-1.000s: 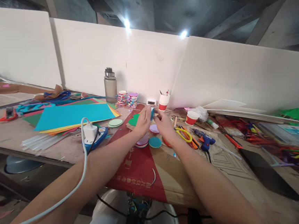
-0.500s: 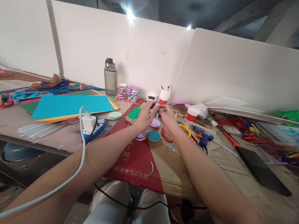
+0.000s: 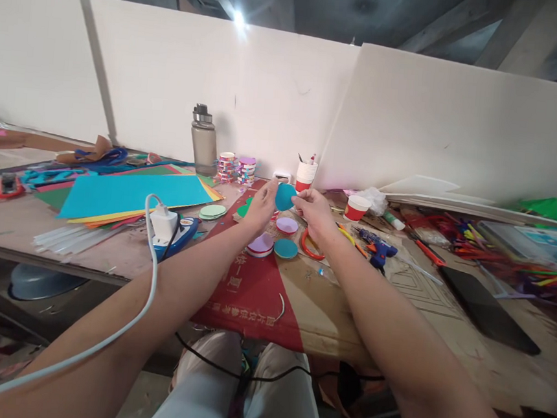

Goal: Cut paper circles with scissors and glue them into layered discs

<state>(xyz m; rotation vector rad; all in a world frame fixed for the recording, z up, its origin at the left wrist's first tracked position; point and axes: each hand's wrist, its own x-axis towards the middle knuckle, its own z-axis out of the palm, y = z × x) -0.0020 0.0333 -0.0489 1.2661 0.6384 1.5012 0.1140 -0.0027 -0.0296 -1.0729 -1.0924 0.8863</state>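
Left hand [image 3: 259, 206] and right hand [image 3: 313, 211] raised above table [image 3: 36, 240], both pinching blue paper disc [image 3: 285, 196] by fingertips, left at disc's 9 o'clock edge, right at 3 o'clock; disc upright, facing camera; directly below lie lilac disc [image 3: 287, 225], teal disc [image 3: 285, 248], red-rimmed stack [image 3: 260, 244]; red cup [image 3: 305, 175] at 12 o'clock just behind; glue gun [image 3: 376, 248] at 3 o'clock, near; bare red mat [image 3: 246, 297] at 6 o'clock.

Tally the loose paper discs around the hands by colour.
Blue discs: 2, one held by left hand and right hand at, one on the table
Lilac discs: 2
Pale green stack: 1
Total: 5
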